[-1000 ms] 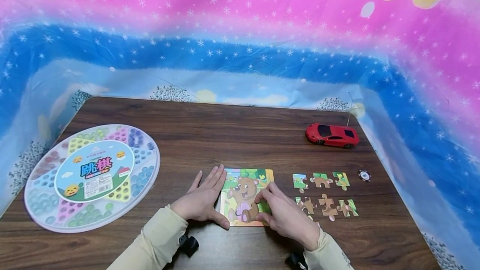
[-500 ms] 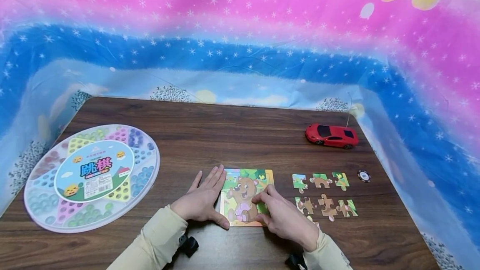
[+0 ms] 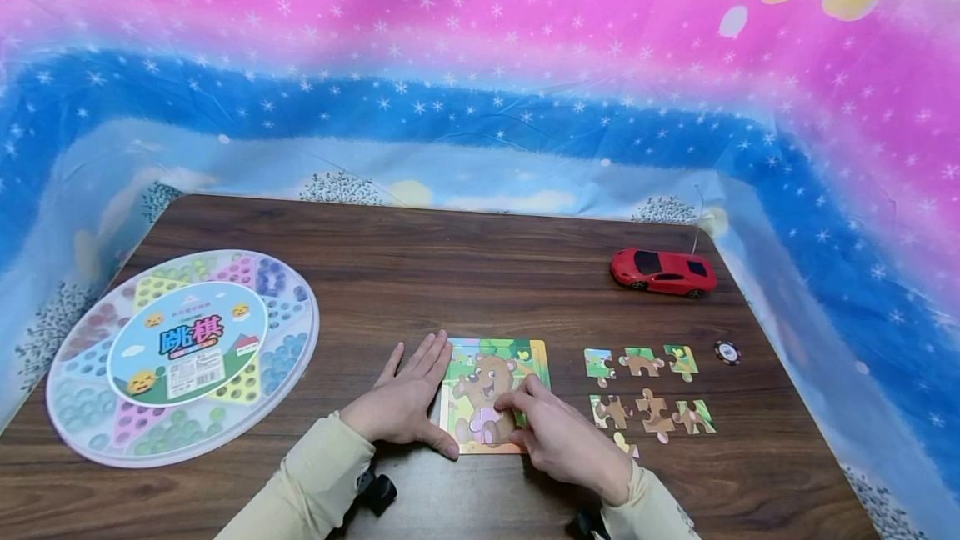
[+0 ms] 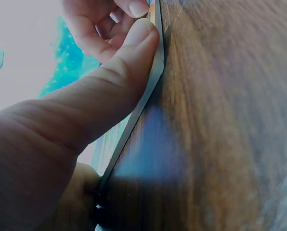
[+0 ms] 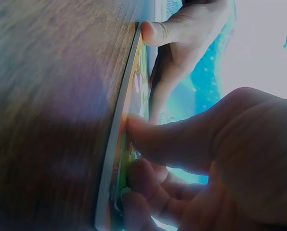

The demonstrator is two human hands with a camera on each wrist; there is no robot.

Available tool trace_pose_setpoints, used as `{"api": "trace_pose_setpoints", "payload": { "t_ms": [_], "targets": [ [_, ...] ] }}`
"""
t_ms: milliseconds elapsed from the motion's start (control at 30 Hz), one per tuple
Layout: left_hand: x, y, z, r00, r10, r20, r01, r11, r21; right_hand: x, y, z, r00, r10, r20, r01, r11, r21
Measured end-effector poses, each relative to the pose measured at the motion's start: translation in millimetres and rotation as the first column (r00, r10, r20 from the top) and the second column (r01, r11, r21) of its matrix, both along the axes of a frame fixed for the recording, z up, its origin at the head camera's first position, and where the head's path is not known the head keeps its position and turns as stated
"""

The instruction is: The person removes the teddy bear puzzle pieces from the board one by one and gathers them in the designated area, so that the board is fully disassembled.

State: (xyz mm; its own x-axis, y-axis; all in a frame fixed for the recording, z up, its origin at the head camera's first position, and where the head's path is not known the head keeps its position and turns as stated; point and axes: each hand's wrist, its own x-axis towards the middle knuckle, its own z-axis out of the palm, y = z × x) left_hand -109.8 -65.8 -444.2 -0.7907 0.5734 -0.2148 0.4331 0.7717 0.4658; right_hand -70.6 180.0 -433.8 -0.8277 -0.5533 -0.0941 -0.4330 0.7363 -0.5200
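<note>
A bear jigsaw puzzle (image 3: 480, 373) in a flat tray lies near the table's front edge in the head view. My left hand (image 3: 405, 394) rests along its left side, fingers stretched away from me, thumb against the lower left corner. The left wrist view shows that thumb (image 4: 129, 57) pressed on the tray's rim. Over the lower right part of the puzzle is my right hand (image 3: 566, 436), its fingers bent down onto the picture. In the right wrist view its thumb (image 5: 143, 134) and fingertips touch the puzzle surface; whether they pinch a piece is hidden.
Several loose jigsaw pieces (image 3: 656, 413) lie in rows right of the tray, one partly behind my right hand. Beyond them are a round chip (image 3: 727, 352) and a red toy car (image 3: 663, 272). A round Chinese checkers set (image 3: 187, 348) occupies the left.
The right hand's fingers have shifted slightly left across the lower part of the puzzle. My left hand and the loose pieces stay in place.
</note>
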Motion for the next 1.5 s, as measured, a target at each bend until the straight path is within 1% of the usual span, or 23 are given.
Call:
{"api": "trace_pose_setpoints", "payload": {
  "t_ms": [200, 400, 500, 633, 767, 900, 1033, 1100, 1167, 1233, 1267, 1400, 1500],
  "targets": [
    [0.9, -0.5, -0.2, 1.000, 0.003, 0.000, -0.003, 1.000, -0.016, 0.5, -1, 0.4, 1.000, -0.011, -0.001, 0.011, 1.000, -0.007],
    [0.8, -0.7, -0.5, 1.000, 0.004, -0.002, -0.004, 1.000, -0.019, -0.6, 0, 0.4, 1.000, -0.016, 0.015, 0.016, 0.999, -0.048],
    [1.2, -0.7, -0.3, 1.000, 0.005, 0.001, -0.005, 1.000, -0.016, -1.4, 1, -0.1, 1.000, -0.010, -0.002, 0.010, 0.998, -0.065],
    [1.7, -0.7, -0.1, 1.000, 0.008, 0.007, -0.008, 1.000, -0.009, -2.0, 2, -0.7, 0.999, -0.004, -0.054, 0.001, 0.998, -0.066],
    [1.8, -0.8, -0.4, 1.000, 0.008, 0.006, -0.008, 1.000, -0.008, -1.8, 1, -0.9, 0.998, -0.015, -0.066, 0.010, 0.997, -0.075],
    [1.5, -0.9, -1.0, 1.000, 0.007, 0.004, -0.007, 1.000, -0.008, -0.8, 1, 0.3, 0.999, -0.028, -0.036, 0.022, 0.989, -0.146],
    [1.5, -1.0, -1.3, 1.000, 0.008, 0.005, -0.007, 1.000, -0.004, 0.9, 2, 4.6, 1.000, -0.024, -0.001, 0.023, 0.967, -0.256],
    [1.5, -0.9, -1.8, 1.000, 0.006, 0.003, -0.006, 1.000, -0.003, 2.0, 6, 7.8, 0.999, -0.033, -0.005, 0.030, 0.955, -0.296],
    [1.5, -0.8, -2.2, 1.000, 0.002, 0.002, -0.002, 1.000, -0.003, 2.6, 13, 11.6, 0.998, -0.065, -0.009, 0.058, 0.943, -0.328],
    [1.5, -0.7, -2.4, 1.000, 0.000, 0.004, 0.000, 1.000, -0.002, 2.9, 22, 16.8, 0.993, -0.119, -0.022, 0.104, 0.932, -0.347],
    [1.3, -0.6, -2.3, 1.000, 0.000, 0.006, 0.000, 1.000, -0.002, 3.2, 27, 20.4, 0.988, -0.155, -0.016, 0.141, 0.928, -0.346],
    [0.8, -0.6, -1.4, 1.000, 0.006, 0.019, -0.006, 1.000, -0.003, 5.6, 52, 33.7, 0.955, -0.296, -0.027, 0.271, 0.905, -0.328],
    [0.1, -0.3, -1.0, 1.000, 0.007, 0.021, -0.007, 1.000, -0.007, 9.2, 74, 40.9, 0.929, -0.366, -0.050, 0.333, 0.890, -0.312]
  ]
}}
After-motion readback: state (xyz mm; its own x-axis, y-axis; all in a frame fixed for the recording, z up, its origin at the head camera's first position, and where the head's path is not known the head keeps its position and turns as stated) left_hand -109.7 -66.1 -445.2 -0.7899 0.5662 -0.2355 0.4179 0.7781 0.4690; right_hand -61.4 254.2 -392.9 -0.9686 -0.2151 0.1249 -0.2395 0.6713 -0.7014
